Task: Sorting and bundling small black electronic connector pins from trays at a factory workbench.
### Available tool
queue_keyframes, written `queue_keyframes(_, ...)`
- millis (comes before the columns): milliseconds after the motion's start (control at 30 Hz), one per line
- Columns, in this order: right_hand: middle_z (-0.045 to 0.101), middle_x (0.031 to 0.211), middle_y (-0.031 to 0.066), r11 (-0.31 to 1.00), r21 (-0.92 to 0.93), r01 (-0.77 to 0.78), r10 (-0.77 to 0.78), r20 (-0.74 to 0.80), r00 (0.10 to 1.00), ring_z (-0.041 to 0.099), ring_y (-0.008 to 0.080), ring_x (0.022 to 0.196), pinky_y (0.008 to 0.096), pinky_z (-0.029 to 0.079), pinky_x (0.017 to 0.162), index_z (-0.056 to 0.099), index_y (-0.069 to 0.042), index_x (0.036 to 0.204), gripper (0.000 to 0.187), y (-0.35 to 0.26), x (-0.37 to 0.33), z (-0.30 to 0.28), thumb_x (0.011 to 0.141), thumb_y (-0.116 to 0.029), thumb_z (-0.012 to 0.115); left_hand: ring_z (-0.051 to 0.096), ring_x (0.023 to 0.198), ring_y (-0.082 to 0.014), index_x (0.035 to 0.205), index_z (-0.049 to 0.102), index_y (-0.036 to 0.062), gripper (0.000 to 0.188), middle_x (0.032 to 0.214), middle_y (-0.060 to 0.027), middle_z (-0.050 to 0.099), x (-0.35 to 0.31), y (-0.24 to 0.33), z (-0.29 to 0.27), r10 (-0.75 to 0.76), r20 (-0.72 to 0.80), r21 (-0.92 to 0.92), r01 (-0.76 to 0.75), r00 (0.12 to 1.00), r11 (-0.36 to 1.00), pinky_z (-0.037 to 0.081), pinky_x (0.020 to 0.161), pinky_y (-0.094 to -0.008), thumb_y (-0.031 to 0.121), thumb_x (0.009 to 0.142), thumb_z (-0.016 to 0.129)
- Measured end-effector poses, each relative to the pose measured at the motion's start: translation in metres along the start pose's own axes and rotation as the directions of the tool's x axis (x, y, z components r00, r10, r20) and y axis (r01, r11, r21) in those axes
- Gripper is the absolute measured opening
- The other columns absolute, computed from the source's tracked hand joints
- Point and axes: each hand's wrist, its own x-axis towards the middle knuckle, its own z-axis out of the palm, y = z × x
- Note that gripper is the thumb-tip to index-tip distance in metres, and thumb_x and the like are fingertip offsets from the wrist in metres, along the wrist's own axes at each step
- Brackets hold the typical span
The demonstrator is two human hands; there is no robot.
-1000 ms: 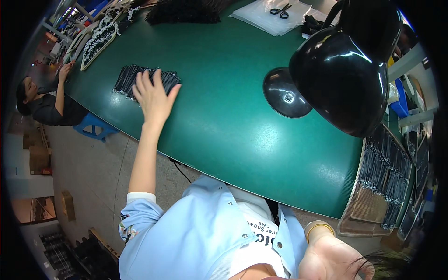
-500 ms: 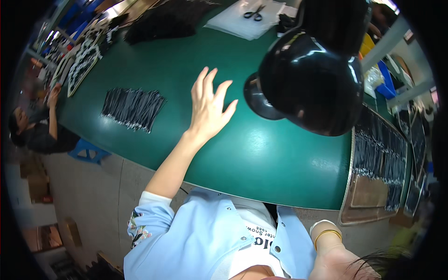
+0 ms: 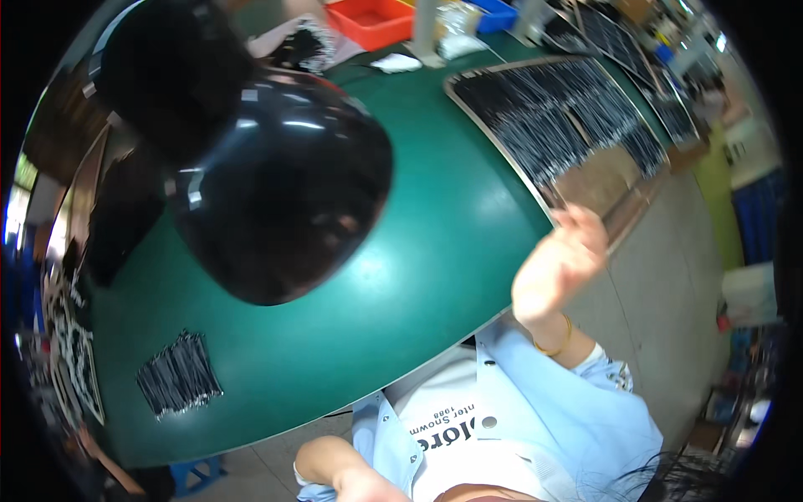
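Table: a broad green surface (image 3: 427, 284), its front edge curving past the seated person's waist.
Lamp: a big glossy black shade (image 3: 293, 184), hanging over the left half of the table.
Tray: a flat board with a pale rim and a bare brown patch (image 3: 598, 176), at the table's right end; probably stiff, best held by opposite rims and kept level.
Strips on the tray: dark, thin, pale-tipped pieces (image 3: 535, 130) packed in rows beyond the brown patch.
Right hand: blurred (image 3: 562, 255), loosely open, no object visible in it; its fingertips overlap the tray's near edge, though I cannot tell whether they touch.
Left hand: low (image 3: 364, 485), cut off by the lower edge; I cannot tell whether it is open or closed.
Small bundle: similar strips (image 3: 178, 375) side by side at the table's left.
Single strip: likely light, bendy and easily tangled; a pinch near one pale tip should suit.
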Motion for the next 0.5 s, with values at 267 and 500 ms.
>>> queue_keyframes(267, 0.038, 0.114, 0.017, 0.946, -0.27, -0.178, 0.262, 0.316, 0.912, 0.038, 0.0268, 0.105, 0.0364, 0.032, 0.091, 0.042, 0.001, 0.108, 0.033, -0.002, -0.034, -0.007, 0.077, -0.008, 0.051, 0.047, 0.105, -0.0361, 0.116, 0.042, -0.0027, 0.096, 0.116, -0.0228, 0.047, 0.044, 0.013, 0.007, 0.014, -0.315, -0.719, -0.229, 0.949, -0.657, 0.036, 0.091, -0.0438, 0.066, 0.052, 0.06)
queue_keyframes(500, 0.04, 0.112, 0.014, 0.948, -0.253, -0.194, 0.273, 0.326, 0.905, 0.043, 0.0223, 0.097, 0.0313, 0.038, 0.082, 0.044, -0.001, 0.109, 0.033, 0.0, -0.036, 0.0, 0.077, -0.006, 0.053, 0.047, 0.105, -0.0359, 0.113, 0.043, -0.0036, 0.09, 0.114, -0.0233, 0.048, 0.043, 0.014, 0.013, 0.039, -0.324, -0.653, -0.193, 0.945, -0.732, 0.036, 0.091, -0.0438, 0.063, 0.055, 0.06)
